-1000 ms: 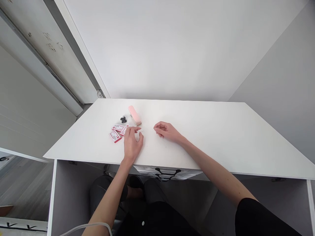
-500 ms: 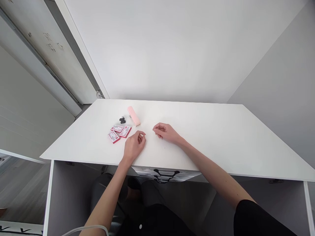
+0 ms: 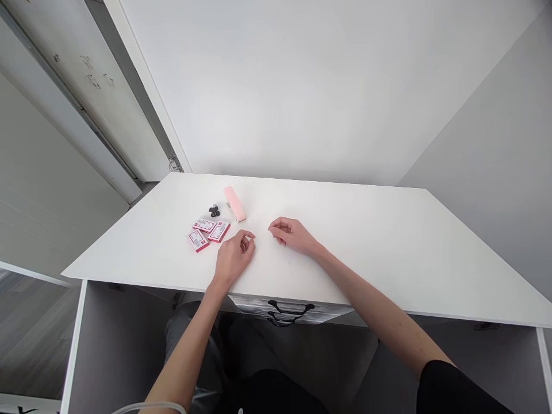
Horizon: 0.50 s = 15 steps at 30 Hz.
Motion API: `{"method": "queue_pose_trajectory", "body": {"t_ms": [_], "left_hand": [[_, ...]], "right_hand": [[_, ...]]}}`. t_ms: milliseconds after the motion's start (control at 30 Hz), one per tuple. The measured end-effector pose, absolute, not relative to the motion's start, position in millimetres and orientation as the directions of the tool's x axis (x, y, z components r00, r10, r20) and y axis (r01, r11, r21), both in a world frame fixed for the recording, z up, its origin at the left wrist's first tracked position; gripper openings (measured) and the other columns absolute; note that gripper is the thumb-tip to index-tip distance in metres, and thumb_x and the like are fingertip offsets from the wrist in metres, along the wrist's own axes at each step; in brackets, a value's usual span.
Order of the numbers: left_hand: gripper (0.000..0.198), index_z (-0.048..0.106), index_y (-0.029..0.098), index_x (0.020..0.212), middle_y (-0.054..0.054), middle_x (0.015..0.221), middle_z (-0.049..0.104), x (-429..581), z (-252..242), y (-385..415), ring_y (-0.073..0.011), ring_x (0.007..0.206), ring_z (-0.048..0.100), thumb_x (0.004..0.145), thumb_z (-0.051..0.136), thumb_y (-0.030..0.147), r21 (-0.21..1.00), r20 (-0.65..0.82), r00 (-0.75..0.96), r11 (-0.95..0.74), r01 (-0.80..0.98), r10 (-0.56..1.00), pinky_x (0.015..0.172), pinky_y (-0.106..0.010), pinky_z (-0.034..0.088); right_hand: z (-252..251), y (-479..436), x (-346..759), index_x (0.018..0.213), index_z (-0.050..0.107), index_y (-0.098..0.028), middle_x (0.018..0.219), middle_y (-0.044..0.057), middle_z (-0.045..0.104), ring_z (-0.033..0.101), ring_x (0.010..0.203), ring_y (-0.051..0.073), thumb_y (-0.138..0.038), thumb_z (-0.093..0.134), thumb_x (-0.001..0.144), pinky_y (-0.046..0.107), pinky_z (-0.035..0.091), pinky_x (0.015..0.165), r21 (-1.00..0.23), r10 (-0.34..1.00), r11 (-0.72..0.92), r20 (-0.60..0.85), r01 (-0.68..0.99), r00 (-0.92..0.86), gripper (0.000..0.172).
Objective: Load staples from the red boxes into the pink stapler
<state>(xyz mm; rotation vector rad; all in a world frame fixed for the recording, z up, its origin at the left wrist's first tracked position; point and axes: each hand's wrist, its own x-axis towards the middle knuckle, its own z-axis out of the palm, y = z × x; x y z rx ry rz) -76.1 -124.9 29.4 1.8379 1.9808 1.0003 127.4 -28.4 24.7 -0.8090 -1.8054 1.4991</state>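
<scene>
My left hand point(image 3: 235, 256) rests on the white desktop point(image 3: 366, 247) with its fingers loosely curled, and I see nothing in it. It is nearest to three small red-and-white boxes point(image 3: 218, 232), which lie flat in a cluster on its left. Farther back, a pink stapler point(image 3: 234, 203) lies at a slant, apart from both hands. Left of the stapler are small black clips point(image 3: 214, 211), bunched together; binder clips by their look. My right hand point(image 3: 290, 233) lies right of the stapler, thumb and fingertips drawn together, with no object showing between them.
A drawer unit with black handles point(image 3: 291, 309) stands beneath the desk's front edge. The white wall point(image 3: 280, 103) rises behind the desktop. An open doorway frame point(image 3: 146, 80) is at the left. A pale cable point(image 3: 149, 407) crosses my left forearm.
The view has shifted slightly. Both hands, the stapler, clips and boxes keep their places on the desktop.
</scene>
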Motion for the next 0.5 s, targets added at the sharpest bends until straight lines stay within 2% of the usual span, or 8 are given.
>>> {"method": "queue_pose_trajectory", "body": {"t_ms": [500], "left_hand": [[0.022,0.069,0.023,0.102,0.004,0.069,0.06,-77.6,28.4,-122.3,-0.015,0.062,0.056,0.092,0.053,0.036,0.667,0.256,-0.19,-0.03,0.745,0.948,0.063,-0.028,0.041]], "right_hand": [[24.9,-26.2,127.3,0.095,0.067,-0.021,0.083,0.0,0.065,0.056,0.065,0.012,-0.049,0.069,0.091,0.028,0.047,0.061,-0.988,0.789,0.15,0.096,0.039,-0.607,0.028]]}}
